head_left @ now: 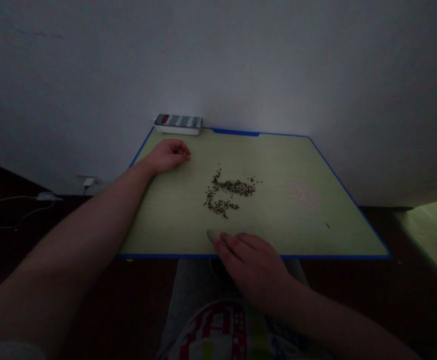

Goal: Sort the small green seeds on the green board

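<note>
A scatter of small dark seeds or beans [229, 194] lies in the middle of a pale green table with a blue rim [338, 172]. To their right is a faint pinkish patch of tiny grains [304, 193]. My left hand [168, 155] rests on the table's far left part, fingers curled under into a loose fist, nothing visible in it. My right hand [250, 262] lies at the table's near edge, fingers together and bent, its fingertips on a small greyish object [210, 234] that is mostly hidden.
A phone on a white box [178, 123] lies at the table's far left corner against the white wall. A wall socket with plug and cables [87, 182] is at the left, low down. Another pale green surface [434, 235] shows at the right. The room is dim.
</note>
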{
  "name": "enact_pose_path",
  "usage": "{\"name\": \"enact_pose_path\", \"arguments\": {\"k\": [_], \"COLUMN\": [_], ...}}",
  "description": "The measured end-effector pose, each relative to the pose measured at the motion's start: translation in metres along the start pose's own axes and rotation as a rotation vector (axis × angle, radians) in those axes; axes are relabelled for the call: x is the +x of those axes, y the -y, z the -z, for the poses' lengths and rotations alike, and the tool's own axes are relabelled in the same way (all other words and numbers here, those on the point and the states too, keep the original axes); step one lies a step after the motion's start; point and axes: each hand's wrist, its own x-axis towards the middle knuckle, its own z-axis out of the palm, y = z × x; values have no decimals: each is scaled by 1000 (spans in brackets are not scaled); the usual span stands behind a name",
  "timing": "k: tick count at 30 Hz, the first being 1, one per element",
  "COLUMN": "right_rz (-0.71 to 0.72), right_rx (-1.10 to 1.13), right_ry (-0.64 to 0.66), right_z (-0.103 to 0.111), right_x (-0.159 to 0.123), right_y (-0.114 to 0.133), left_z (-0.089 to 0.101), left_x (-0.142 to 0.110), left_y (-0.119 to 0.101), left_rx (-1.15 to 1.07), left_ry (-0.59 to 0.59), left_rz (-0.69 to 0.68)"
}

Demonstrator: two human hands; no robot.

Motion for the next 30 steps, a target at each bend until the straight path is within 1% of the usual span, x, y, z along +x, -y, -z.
{"name": "enact_pose_path", "arguments": {"k": [3, 5, 7, 9, 11, 15, 20, 25, 28, 30], "right_rz": [-42, -72, -98, -113, -115, -132, -115, -94, -113, -127], "right_rx": [-93, -122, -134, -139, -139, -145, -163, -196, -183, -172], "right_ry": [119, 168, 187, 174, 143, 88, 73, 85, 79, 73], "right_z": [-14, -21, -24, -23, -19, -11, -4, 6, 10, 11], "right_x": [18, 28, 32, 30, 25, 7, -16, -40, -55, -62], "right_y": [13, 17, 17, 14, 9, -3, -22, -46, -58, -61], "left_z": [0, 0, 0, 0, 0, 0, 0, -1, -1, -1], "left_x": [1, 1, 2, 2, 1, 1, 0, -1, -1, -1], "left_y": [1, 1, 2, 1, 1, -1, -2, -5, -5, -5], "left_rx": [11, 14, 9, 1, 2, 14, 8, -10, -14, -14], "left_ry": [-9, -7, -4, -2, 4, 2, 8, -2, -6, -9], "left_rz": [1, 6, 19, 36, 37, -3, 12, 4, -1, -1]}}
